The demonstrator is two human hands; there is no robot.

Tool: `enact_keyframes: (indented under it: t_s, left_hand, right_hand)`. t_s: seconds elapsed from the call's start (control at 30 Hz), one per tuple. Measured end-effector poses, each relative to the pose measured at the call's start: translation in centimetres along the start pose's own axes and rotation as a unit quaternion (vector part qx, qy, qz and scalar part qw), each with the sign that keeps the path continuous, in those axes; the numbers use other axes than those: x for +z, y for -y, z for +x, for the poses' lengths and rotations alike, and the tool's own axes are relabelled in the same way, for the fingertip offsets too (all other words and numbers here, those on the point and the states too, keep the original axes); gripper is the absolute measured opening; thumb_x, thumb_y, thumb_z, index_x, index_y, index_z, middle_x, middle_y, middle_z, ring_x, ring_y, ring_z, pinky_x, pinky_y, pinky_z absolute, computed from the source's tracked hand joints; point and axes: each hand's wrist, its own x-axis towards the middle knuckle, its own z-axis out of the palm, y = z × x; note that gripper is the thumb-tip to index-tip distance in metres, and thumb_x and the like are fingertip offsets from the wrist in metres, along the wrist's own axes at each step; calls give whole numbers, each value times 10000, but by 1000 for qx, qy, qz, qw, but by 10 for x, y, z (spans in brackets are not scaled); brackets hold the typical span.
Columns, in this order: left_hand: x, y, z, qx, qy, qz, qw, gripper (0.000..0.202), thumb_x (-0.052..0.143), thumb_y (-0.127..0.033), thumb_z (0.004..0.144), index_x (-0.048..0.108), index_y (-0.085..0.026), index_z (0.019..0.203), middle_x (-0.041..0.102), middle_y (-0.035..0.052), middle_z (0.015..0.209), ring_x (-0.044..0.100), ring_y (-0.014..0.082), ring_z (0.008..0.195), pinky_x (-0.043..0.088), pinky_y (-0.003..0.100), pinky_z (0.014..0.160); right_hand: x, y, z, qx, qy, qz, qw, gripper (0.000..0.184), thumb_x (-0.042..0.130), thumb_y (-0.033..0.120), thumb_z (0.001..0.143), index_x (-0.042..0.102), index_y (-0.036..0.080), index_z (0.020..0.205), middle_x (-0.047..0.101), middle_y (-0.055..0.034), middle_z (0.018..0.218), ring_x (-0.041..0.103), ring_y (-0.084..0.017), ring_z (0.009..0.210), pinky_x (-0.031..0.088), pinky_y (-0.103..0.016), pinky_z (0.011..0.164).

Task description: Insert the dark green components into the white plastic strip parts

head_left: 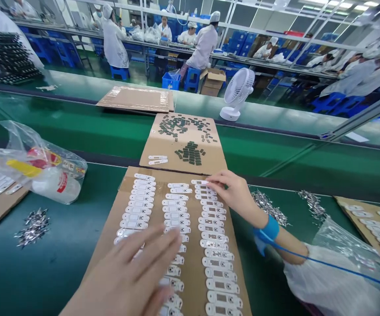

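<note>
My right hand (235, 191), with a blue wrist strap (270, 228), pinches the white plastic casing (198, 181) at the far end of the right column. My left hand (132, 274) hovers low over the left and middle columns, blurred, fingers stretched out and holding nothing visible. It hides part of both columns. The casings are slim, with a rectangular window, and lie in three columns on a cardboard sheet (111, 219). Behind it, a second cardboard sheet (147, 149) bears many small dark green pieces (191, 153) and two white casings (157, 159).
Small metal parts (34, 226) lie in piles on both sides of the cardboard. At left is a plastic bag (74, 169) with a white bottle (56, 184). A white fan (239, 92) and cardboard (137, 98) stand on the far ledge. Co-workers sit behind.
</note>
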Motion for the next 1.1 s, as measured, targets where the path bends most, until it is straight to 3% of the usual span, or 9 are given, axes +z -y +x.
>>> enact_keyframes:
  t_s: [0.03, 0.1, 0.2, 0.3, 0.4, 0.77, 0.9, 1.1]
  left_hand:
    - [7, 11, 12, -4, 67, 12, 998, 395, 340, -326, 979, 519, -154, 1286, 612, 22, 1268, 576, 226, 1136, 517, 318, 853]
    - [25, 33, 38, -7, 106, 16, 994, 402, 300, -279, 988, 501, -121, 1297, 576, 46, 1313, 519, 263, 1200, 465, 413, 949]
    - [56, 56, 70, -7, 186, -12, 982, 430, 284, -320, 996, 440, -138, 1353, 478, 35, 1411, 390, 277, 1309, 382, 459, 1034]
    - [79, 67, 85, 0, 228, -21, 973, 463, 254, -348, 1002, 407, -127, 1379, 439, 43, 1441, 322, 279, 1346, 314, 466, 1079]
    - [91, 71, 86, 1, 251, -24, 968, 491, 237, -372, 1003, 359, -122, 1408, 396, 44, 1470, 284, 277, 1371, 270, 461, 1103]
    - [102, 74, 79, 7, 244, -19, 970, 507, 219, -400, 1002, 337, -142, 1422, 365, 24, 1487, 308, 290, 1363, 256, 467, 1099]
    - [103, 75, 79, 14, 211, -20, 977, 493, 225, -393, 1003, 370, -145, 1404, 400, 25, 1467, 330, 278, 1351, 274, 463, 1086]
    - [104, 76, 80, 12, 185, -30, 982, 454, 272, -367, 997, 465, -139, 1338, 486, 46, 1405, 395, 276, 1303, 316, 458, 1057]
  right_hand:
    - [3, -7, 3, 2, 5, -3, 1000, 146, 607, 251, 857, 706, 152, 816, 675, -86, 800, 591, -159, 642, 514, -303, 590]
    - [8, -15, 5, 0, 10, -13, 1000, 119, 608, 220, 852, 704, 155, 822, 668, -78, 793, 592, -161, 657, 508, -296, 584]
    - [16, -21, 4, -6, 15, -23, 1000, 94, 611, 191, 848, 699, 161, 846, 666, -63, 796, 597, -161, 682, 504, -289, 589]
    - [20, -25, 2, -11, 16, -32, 999, 87, 615, 180, 846, 699, 157, 841, 662, -61, 795, 599, -164, 699, 501, -289, 599]
    - [22, -29, 1, -16, 13, -35, 999, 83, 623, 189, 847, 698, 154, 849, 658, -61, 802, 599, -161, 709, 496, -277, 593]
    - [24, -26, 1, 17, 18, -26, 999, 116, 611, 234, 862, 705, 165, 861, 655, -43, 793, 551, -106, 597, 457, -220, 490]
    - [19, -27, 0, 13, 30, -23, 999, 159, 587, 256, 883, 705, 170, 944, 667, -50, 838, 555, -100, 579, 475, -228, 499]
    - [10, -30, -4, -50, 15, -88, 995, 184, 518, 187, 915, 687, 197, 988, 655, -76, 918, 608, -170, 816, 527, -300, 675]
